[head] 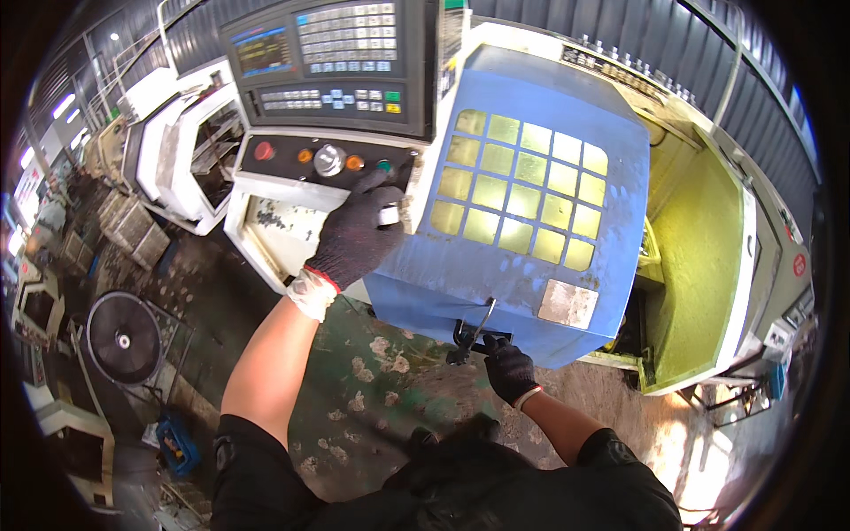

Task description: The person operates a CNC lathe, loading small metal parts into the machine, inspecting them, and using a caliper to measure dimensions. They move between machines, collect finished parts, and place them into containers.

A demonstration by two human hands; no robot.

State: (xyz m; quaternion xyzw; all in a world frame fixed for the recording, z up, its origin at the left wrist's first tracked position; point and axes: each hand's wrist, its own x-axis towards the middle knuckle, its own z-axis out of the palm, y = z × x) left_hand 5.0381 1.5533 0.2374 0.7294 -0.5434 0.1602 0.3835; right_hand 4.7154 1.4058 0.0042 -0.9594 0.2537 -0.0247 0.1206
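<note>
A blue sliding door (524, 219) with a gridded window stands before me on a CNC machine. My left hand (365, 229), in a dark knit glove over a pale one, reaches to the right end of the button panel (292, 159), its fingertips near the green button (384, 164). It seems to have something small and white (388, 214) at its side; what this is I cannot tell. My right hand (510, 372), gloved likewise, has its fingers at the black door handle (485, 334), beside a metal hook (490, 312). Its grip is partly hidden.
Above the buttons is the control panel (348, 99) with a lit screen. At right, the yellow-green inner side of the machine (700, 265) shows. A round floor fan (124, 338), a blue crate (178, 445) and stacked boxes (133, 229) stand at left. The floor (372, 378) is stained.
</note>
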